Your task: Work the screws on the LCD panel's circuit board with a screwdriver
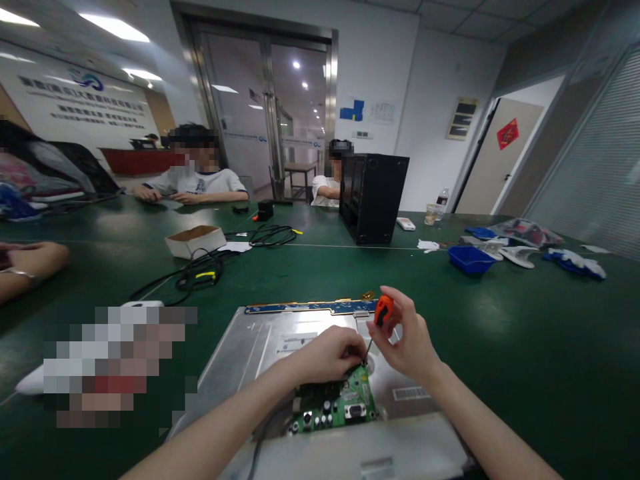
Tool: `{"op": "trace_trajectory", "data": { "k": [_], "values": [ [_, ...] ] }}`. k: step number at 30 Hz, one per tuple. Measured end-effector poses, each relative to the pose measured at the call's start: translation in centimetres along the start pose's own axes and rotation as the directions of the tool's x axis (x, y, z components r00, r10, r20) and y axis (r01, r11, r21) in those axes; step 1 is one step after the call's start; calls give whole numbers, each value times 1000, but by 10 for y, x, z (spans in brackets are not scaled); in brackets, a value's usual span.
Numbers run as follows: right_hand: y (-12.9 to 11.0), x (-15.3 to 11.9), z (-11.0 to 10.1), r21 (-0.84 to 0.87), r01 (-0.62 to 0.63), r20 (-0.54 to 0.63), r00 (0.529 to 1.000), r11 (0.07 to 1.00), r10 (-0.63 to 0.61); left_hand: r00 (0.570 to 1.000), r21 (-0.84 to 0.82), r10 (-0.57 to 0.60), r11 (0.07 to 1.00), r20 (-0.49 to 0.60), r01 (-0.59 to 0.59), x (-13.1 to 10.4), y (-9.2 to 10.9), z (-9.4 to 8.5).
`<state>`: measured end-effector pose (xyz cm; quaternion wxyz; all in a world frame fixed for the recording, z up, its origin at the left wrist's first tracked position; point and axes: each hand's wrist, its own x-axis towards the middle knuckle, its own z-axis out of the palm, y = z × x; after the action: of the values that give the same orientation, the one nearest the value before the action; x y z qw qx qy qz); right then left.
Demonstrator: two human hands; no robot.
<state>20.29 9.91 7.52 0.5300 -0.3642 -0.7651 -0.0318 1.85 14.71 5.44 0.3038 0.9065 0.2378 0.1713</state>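
Orange-and-black screwdriver leans to the corner of a green circuit board

From where I stand, the right hand has its grip clamped on the handle, and the thin shaft slants steeply down to the left. The board lies below and to the left of that grip, over a flat silver metal panel on the dark green worktop. The left hand is nearer the tip: its fingertips bunch just beside it at the board's far edge, though I cannot tell whether they pinch anything. On the panel, a white barcode label lies right of the board and a pale printed label beyond the left forearm, both too small to read. The dark-lettered wall sign carries Chinese characters, 大数据 seemingly among them, the rest blurred
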Motion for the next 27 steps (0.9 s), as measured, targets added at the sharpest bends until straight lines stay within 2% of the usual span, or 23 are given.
{"op": "trace_trajectory", "data": {
  "k": [8, 11, 15, 21, 27],
  "values": [
    [-3, 1, -3, 49, -14, 46, 999, 999, 11, 1000, 4, -4, 1000, -5, 4, 1, -3, 2],
    [0, -1, -1, 33, -41, 11, 999, 999, 40, 1000, -3, -8, 1000, 0, 8, 1, -3, 2],
    [2, -2, 2, 11, -15, -24, 1000, 1000, 15, 1000, -12, -24, 1000, 1, 24, 1, -1, 1],
    [1, 1, -2, 27, 2, 20, 1000, 1000, -2, 999, -64, -44, 997, 3, 44, 1, 0, -1],
    [-4, 2, -5, 59, -12, 63, 998, 998, 9, 999, -48, -36, 998, 10, 37, 1, -1, -1]
  ]
}}
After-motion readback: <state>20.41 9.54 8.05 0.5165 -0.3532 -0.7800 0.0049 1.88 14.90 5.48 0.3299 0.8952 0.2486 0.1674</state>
